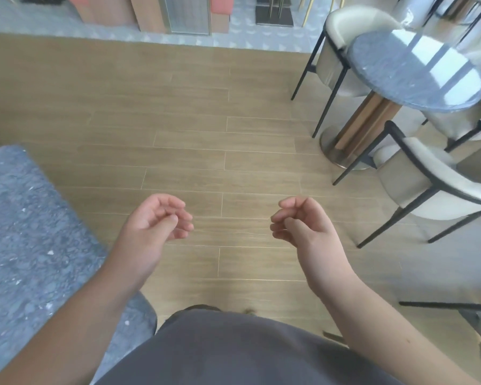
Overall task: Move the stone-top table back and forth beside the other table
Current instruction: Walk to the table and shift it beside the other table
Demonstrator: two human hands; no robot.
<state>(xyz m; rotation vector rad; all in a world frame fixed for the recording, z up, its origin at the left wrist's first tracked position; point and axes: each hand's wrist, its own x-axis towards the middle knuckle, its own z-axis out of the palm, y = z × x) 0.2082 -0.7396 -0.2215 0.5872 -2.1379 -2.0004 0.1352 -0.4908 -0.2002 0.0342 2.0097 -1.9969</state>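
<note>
Seen from above: left hand (156, 218) and right hand (303, 220) both raised over bare wood-plank floor (195, 129), palms turned inward toward each other, fingers loosely curled and slightly apart, closed on nothing, touching nothing. Held that way most likely as a resting pose between grips, since no table edge lay under either palm. At the left edge, a grey speckled stone-top table (25, 232), its rounded corner near the left forearm and running down past the dark grey shirt (233, 351); probably the piece to be shifted, being the one within arm's reach, though that was only a judgement. Well apart at upper right, a round stone-topped table (411, 68) on a wood-and-metal pedestal (356, 129) with a round base, ringed by 2 cream padded chairs on thin black legs, one behind it (342, 48) and one in front (428, 184); tucked close, presumably as ordinary seating. Window glare across the round top. Open floor between the 2 tables, giving room for sliding. Farther back, a pale patterned floor strip (261, 34) and pink-and-wood furniture (147, 12), too cropped to identify. No brand, label or readable writing anywhere. Next step, by estimate: both hands onto the near table's edge.
</note>
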